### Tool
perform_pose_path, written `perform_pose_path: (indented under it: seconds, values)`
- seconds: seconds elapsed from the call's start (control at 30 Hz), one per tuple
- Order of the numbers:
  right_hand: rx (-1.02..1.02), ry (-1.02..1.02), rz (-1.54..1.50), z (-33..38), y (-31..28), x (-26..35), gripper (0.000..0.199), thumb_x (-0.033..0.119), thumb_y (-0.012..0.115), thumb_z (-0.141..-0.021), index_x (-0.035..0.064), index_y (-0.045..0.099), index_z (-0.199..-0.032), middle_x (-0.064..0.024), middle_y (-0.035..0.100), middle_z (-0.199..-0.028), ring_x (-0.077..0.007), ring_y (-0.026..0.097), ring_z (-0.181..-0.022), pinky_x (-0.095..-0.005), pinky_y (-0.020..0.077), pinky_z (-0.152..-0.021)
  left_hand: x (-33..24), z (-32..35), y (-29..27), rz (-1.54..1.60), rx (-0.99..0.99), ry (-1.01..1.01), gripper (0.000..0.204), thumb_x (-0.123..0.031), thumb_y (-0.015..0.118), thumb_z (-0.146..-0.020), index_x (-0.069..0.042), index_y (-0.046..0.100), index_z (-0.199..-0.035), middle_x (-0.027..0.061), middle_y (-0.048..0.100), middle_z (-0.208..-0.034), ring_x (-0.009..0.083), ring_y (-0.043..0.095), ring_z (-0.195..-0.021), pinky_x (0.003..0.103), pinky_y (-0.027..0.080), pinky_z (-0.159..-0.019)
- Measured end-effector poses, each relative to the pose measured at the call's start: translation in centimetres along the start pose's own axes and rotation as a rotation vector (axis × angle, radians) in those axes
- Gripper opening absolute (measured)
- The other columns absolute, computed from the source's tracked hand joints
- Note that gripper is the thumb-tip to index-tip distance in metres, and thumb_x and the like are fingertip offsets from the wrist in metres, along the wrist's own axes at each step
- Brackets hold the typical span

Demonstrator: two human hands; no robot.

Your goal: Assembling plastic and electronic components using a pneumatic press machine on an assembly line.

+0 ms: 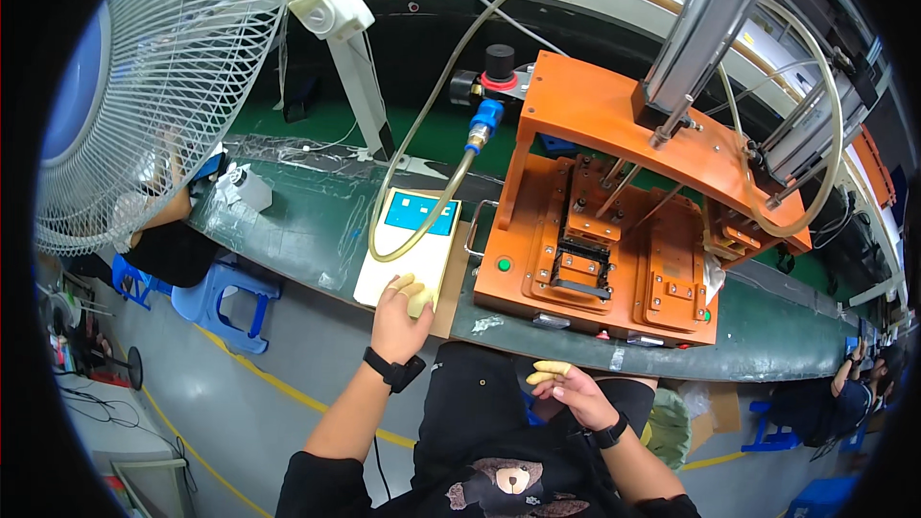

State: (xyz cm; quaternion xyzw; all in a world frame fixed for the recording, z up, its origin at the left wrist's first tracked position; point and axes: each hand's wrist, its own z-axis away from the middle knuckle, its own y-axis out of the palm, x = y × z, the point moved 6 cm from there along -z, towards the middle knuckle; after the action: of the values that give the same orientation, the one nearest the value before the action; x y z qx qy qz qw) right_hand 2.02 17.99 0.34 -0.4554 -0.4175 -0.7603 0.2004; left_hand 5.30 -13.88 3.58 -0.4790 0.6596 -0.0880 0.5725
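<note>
Near my lap, my right hand [574, 391] hovers loosely curled, holding nothing, yellow cots on its fingertips [547, 371]. Farther out, my left hand [401, 317] rests its cotted fingers on the cream box [408, 247], just beside the orange press [614, 230] on the green bench [297, 221].

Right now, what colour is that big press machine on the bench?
The press machine is orange, with a green round button at its front left; the head view shows it best.
</note>
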Motion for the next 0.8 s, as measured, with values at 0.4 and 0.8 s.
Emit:
perform_pose_path:
  seconds: [0.4,0.8]
  values:
    - [0.006,0.038,-0.066,-8.9,7.1,1.1,0.040,0.014,0.053,-0.099,0.0029,0.044,-0.136,-0.0078,0.059,-0.122,-0.0158,0.060,-0.106,-0.0303,0.0486,-0.092,-8.1,4.8,-4.5,0.159,-0.019,0.196,0.017,-0.005,0.070,-0.075,-0.004,0.067,-0.092,0.0154,0.067,-0.097,0.0336,0.063,-0.094,0.041,0.050,-0.082]
    - [-0.071,-0.176,0.185,-5.6,7.8,1.1,0.030,0.004,0.062,-0.091,-0.0011,0.059,-0.121,-0.0007,0.067,-0.096,-0.0054,0.061,-0.081,-0.0197,0.0502,-0.071,-11.4,7.4,-1.9,0.302,0.034,0.124,0.039,-0.008,0.079,-0.073,0.000,0.064,-0.108,0.0184,0.063,-0.111,0.0351,0.061,-0.103,0.039,0.048,-0.090]
